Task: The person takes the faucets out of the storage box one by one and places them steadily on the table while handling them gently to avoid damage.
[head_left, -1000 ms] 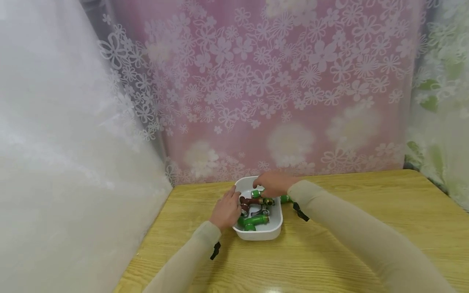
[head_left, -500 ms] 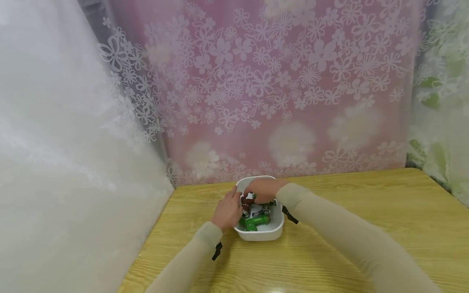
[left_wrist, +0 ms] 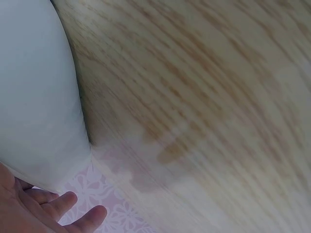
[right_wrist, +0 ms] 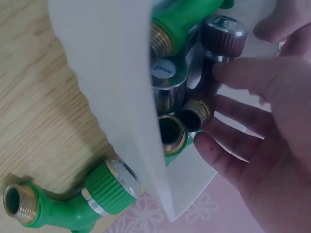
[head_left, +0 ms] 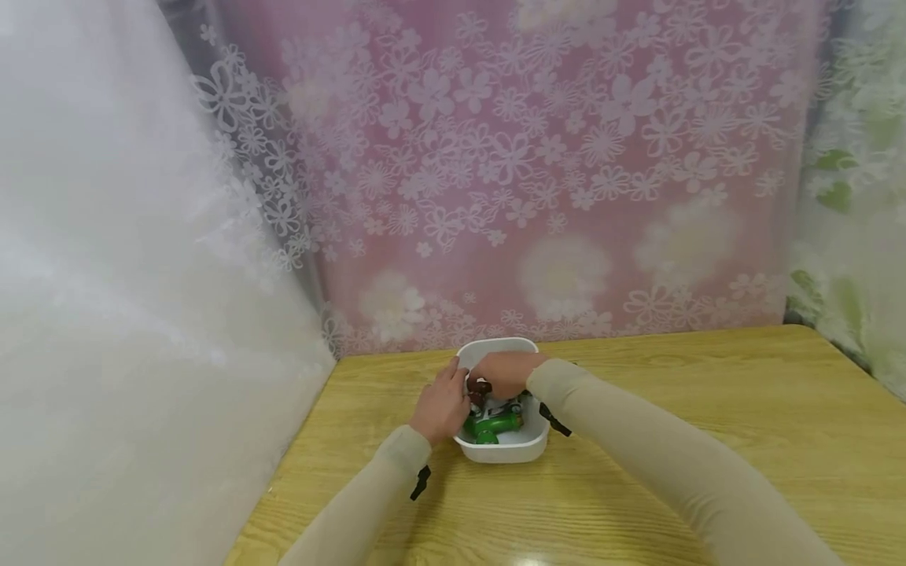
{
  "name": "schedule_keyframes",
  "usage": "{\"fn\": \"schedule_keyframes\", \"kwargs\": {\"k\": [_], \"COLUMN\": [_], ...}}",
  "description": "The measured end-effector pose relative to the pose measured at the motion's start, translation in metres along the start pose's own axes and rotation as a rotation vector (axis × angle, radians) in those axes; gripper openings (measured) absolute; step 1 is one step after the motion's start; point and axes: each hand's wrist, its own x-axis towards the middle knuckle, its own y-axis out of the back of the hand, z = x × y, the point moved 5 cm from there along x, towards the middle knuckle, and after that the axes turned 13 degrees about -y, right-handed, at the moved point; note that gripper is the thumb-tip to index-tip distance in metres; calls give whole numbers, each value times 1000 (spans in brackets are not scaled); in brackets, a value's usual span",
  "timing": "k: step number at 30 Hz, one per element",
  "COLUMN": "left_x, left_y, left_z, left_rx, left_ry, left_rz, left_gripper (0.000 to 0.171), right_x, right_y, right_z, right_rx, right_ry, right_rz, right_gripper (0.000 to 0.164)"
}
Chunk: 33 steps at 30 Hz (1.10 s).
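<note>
A white basin (head_left: pixel 499 453) holds several pipe valves. My right hand (head_left: pixel 504 374) reaches into its far part. A brown pipe valve (right_wrist: pixel 224 36) with a ribbed knob and a threaded brass end lies between that hand's thumb and curled fingers, which hold its body. My left hand (head_left: pixel 442 406) rests over the basin's left rim, its fingers loosely extended past the wall in the left wrist view. A green pipe valve (head_left: pixel 499 424) lies in the near part of the basin. Beside it a chrome-bodied valve (right_wrist: pixel 167 92) is partly hidden by the wall.
Another green valve (right_wrist: pixel 73 208) lies on the wooden table (head_left: pixel 637 440), outside the basin on its right; the right arm hides it in the head view. A pink flowered curtain (head_left: pixel 552 196) hangs behind the table, and a white sheet (head_left: pixel 141 275) on the left.
My right hand has moved left and down into the basin and taken hold of the brown valve. Its arm now covers the green valve outside. The left hand has stayed on the rim.
</note>
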Motion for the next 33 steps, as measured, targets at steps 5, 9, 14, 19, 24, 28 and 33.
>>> {"fn": "schedule_keyframes", "kwargs": {"k": [5,9,14,19,24,28,33], "left_x": [1,2,2,1,2,1,0], "left_y": [1,2,1,1,2,0,1], "left_z": [-1,0,0,1,1,1,0], "left_rx": [14,12,16,29,21,18,12], "left_ry": [7,12,12,10,12,15,18], "left_rz": [-8,-13,-26,-29,-16,-22,-13], "left_gripper": [45,45,45,45,46,46,45], "right_x": [3,6,10,13,8,1,-6], "right_y": [-1,-3,-10,-17,-15,-10,-1], "right_z": [-3,-3,-2,1,1,-4,-9], "right_rx": [-25,-50,-71,-77,-91,-100,-87], "right_ry": [-12,-5,14,-6,-72,-79,-21], "right_rz": [2,14,16,-27,-63,-68,-41], "right_gripper": [33,29,25,24,22,20,19]}}
